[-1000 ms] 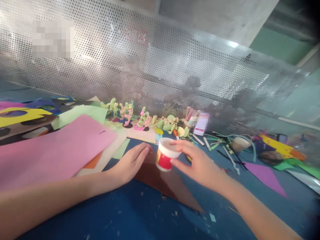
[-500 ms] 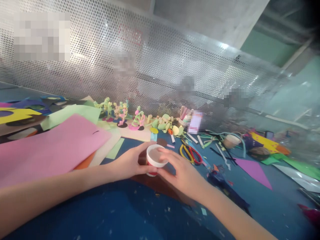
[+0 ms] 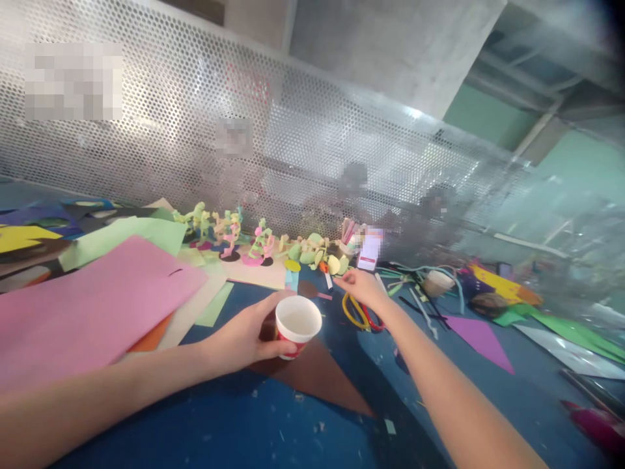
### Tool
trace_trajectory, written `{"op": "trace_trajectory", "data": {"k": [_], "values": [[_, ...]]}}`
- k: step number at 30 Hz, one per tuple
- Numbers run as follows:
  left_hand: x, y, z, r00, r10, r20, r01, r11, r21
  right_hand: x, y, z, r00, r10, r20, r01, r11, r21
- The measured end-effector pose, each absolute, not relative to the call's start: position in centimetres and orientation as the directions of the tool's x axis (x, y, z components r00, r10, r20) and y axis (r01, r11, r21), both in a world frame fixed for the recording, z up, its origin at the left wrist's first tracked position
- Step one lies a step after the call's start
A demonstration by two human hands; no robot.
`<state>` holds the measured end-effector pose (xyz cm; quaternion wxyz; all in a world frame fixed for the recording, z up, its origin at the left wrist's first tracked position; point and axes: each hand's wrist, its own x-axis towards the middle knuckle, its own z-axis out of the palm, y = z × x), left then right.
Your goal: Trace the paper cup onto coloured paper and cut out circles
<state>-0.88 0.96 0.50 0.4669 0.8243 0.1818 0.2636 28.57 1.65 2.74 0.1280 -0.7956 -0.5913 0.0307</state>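
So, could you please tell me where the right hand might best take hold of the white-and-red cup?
The cup is probably best gripped by its uncovered right wall, below the rim, from the right: the left hand wraps its left side, and the wall tapers downward.

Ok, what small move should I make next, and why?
Perhaps try pinching the small white strip with your right grip: it lies just beside those fingertips, while your left grip holds the paper cup.
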Motion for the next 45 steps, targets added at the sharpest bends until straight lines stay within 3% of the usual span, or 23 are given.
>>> {"op": "trace_trajectory", "data": {"k": [6, 11, 17, 22, 31, 38, 42, 45], "values": [[-1.0, 1.0, 0.3, 0.78, 0.547, 0.302, 0.059, -0.546, 0.836, 27.2, 3.6, 1.9, 0.38, 0.925, 0.018, 0.896, -0.362, -0.258], [-0.9, 1.0, 0.3, 0.752, 0.592, 0.289, 0.098, -0.535, 0.839, 30.5, 1.2, 4.9, 0.462, 0.887, 0.013, 0.813, -0.417, -0.407], [-0.8, 1.0, 0.4, 0.715, 0.647, 0.263, 0.14, -0.502, 0.854, 34.1, -1.9, 9.0, 0.598, 0.762, 0.247, 0.647, -0.278, -0.709], [-0.7, 1.1, 0.2, 0.719, 0.64, 0.271, 0.129, -0.506, 0.853, 34.8, -3.4, 9.8, 0.669, 0.664, 0.333, 0.568, -0.17, -0.805], [-1.0, 1.1, -0.1, 0.697, 0.656, 0.29, 0.166, -0.541, 0.824, 37.0, -3.1, 6.0, 0.669, 0.742, -0.029, 0.514, -0.491, -0.703], [-1.1, 1.2, -0.5, 0.692, 0.634, 0.344, 0.183, -0.616, 0.767, 37.2, -1.7, 3.3, 0.577, 0.773, -0.263, 0.537, -0.602, -0.59], [-1.2, 1.1, -0.2, 0.71, 0.616, 0.34, 0.191, -0.634, 0.75, 36.8, -1.0, 2.9, 0.536, 0.794, -0.286, 0.575, -0.592, -0.564], [-1.1, 1.1, -0.2, 0.702, 0.625, 0.342, 0.198, -0.632, 0.749, 36.6, -0.5, 3.4, 0.553, 0.803, -0.221, 0.594, -0.566, -0.572]]}}
